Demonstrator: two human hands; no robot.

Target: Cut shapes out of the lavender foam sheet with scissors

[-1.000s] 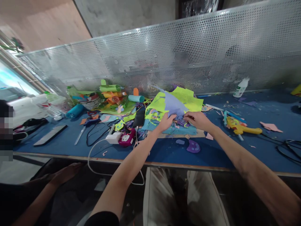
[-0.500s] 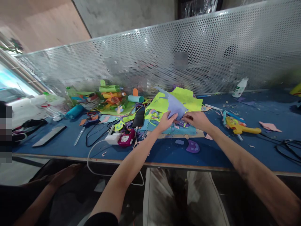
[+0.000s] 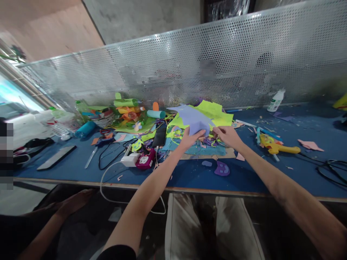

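My left hand is closed on the lower edge of a lavender sheet, with the thumb on top. The sheet is held above a pile of cut scraps and spreads to the left. At its right edge my right hand has its fingers pinched together; what lies between them is too small to make out. Behind and under the sheet are lime-green sheets. A blue sheet lies below the hands. A purple cut-out piece rests nearer the table's front edge.
A yellow glue gun with a black cable and a white bottle are on the right. Left are a black phone, a magenta device, cords and plastic bottles. Another person's hand is at lower left.
The lavender sheet has turned and now extends further left and lies flatter. My left hand has shifted slightly with it, and my right hand stays near its right edge.
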